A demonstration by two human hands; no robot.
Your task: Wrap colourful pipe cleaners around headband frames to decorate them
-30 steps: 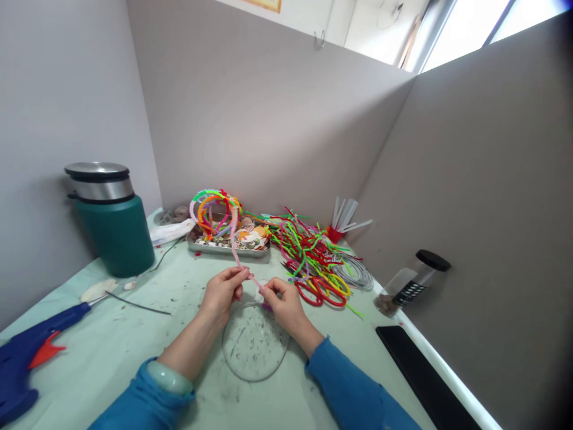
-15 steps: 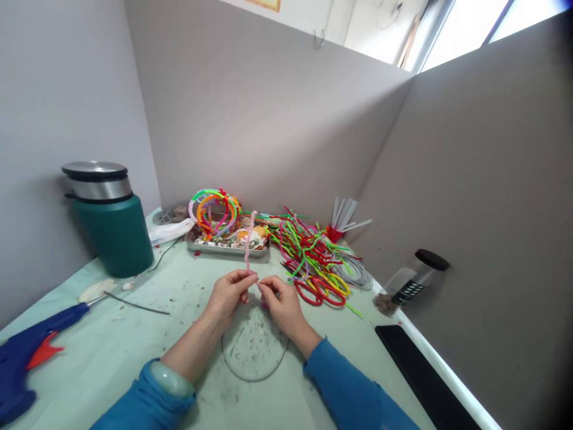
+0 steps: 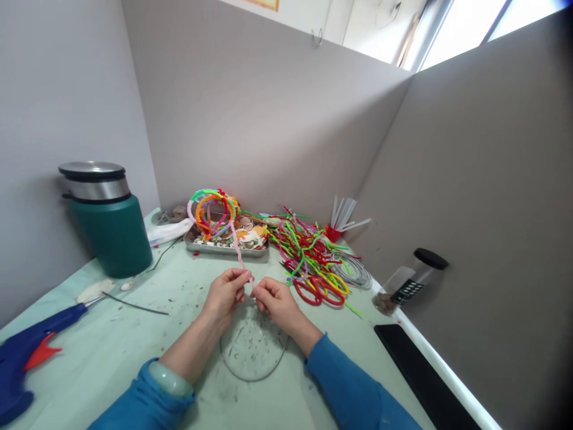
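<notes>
A pink fuzzy pipe cleaner (image 3: 237,246) rises from between my hands and leans up to the left, in front of the metal tray. My left hand (image 3: 227,294) pinches it near its lower part. Just to the right, my right hand (image 3: 276,301) is closed on its lower end, fingertips close to the left ones. A thin grey wire ring (image 3: 253,380) hangs or lies below both hands; its top is hidden by them.
Behind are a metal tray (image 3: 224,249) of shells with colourful rings (image 3: 213,212), tangled pipe cleaners (image 3: 302,242) and red scissors (image 3: 320,291). A green flask (image 3: 111,233) and blue glue gun (image 3: 45,334) are left; a jar (image 3: 409,283) and black slab (image 3: 421,370) right.
The top of the pink pipe cleaner has swung from nearly upright to leaning left. My right hand has shifted slightly left. My left hand has barely moved.
</notes>
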